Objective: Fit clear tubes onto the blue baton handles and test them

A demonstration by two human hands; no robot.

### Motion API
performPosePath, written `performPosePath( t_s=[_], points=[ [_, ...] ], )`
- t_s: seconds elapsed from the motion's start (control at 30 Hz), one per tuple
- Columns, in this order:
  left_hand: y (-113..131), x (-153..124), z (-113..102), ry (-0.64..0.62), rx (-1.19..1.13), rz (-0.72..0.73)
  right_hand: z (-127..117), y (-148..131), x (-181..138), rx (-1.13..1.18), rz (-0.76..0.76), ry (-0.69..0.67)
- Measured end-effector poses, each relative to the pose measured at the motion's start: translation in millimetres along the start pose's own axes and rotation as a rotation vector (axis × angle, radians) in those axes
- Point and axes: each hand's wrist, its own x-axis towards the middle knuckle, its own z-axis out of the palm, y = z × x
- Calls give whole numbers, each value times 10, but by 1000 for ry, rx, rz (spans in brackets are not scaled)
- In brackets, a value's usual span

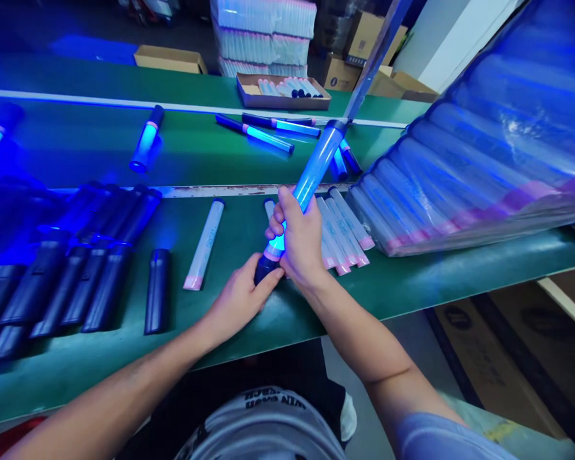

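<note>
A light stick [319, 163] glows blue in front of me, tilted with its clear tube pointing up and to the right. My left hand [242, 291] is closed around its dark handle at the lower end. Higher up, my right hand [299, 239] wraps round the lit tube just above the pink ring. Left of my hands, a clear tube with a pink end [204, 246] lies on the green table [211, 345]. Beside it rests a single black handle [158, 291]. Several more clear tubes [342, 223] lie partly behind my right hand.
Many black handles [100, 268] crowd the left. A plastic-wrapped stack of tubes [460, 166] rises at right. Lit sticks [268, 137] lie on the green belt [186, 150] beyond. A cardboard tray [282, 99] holds tubes farther back. A upright post [376, 61] stands behind the held stick.
</note>
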Motion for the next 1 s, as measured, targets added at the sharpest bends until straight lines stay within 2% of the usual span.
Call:
performPosePath(
  t_s=[0.03,0.17,0.2,0.23,0.33,0.4,0.47,0.57,0.67,0.83,1.0],
  points=[
    [17,1,-23,-47,-63,-17,-14,-21,8,18,17,-13],
    [69,-9,-117,-528,-555,-171,-64,-147,35,196,161,-225],
    [65,-12,-123,-586,-608,-185,-66,-163,38,225,172,-256],
    [51,-12,-120,-571,-600,-174,-63,-165,39,231,167,-261],
    [-21,2,-72,-266,-323,-71,-42,-108,43,151,96,-147],
    [-59,19,-43,-140,-173,-38,-38,-62,46,93,66,-64],
    [-64,31,-40,-183,-208,-52,-47,-51,47,103,78,-52],
    [-20,27,-74,-354,-411,-101,-64,-105,37,195,152,-159],
    [28,8,-108,-431,-520,-126,-57,-175,11,231,178,-239],
    [50,-8,-89,-479,-574,-119,-37,-168,-9,262,168,-270],
    [-24,25,-51,-380,-407,-41,-89,-131,19,206,156,-263]
  ],
)
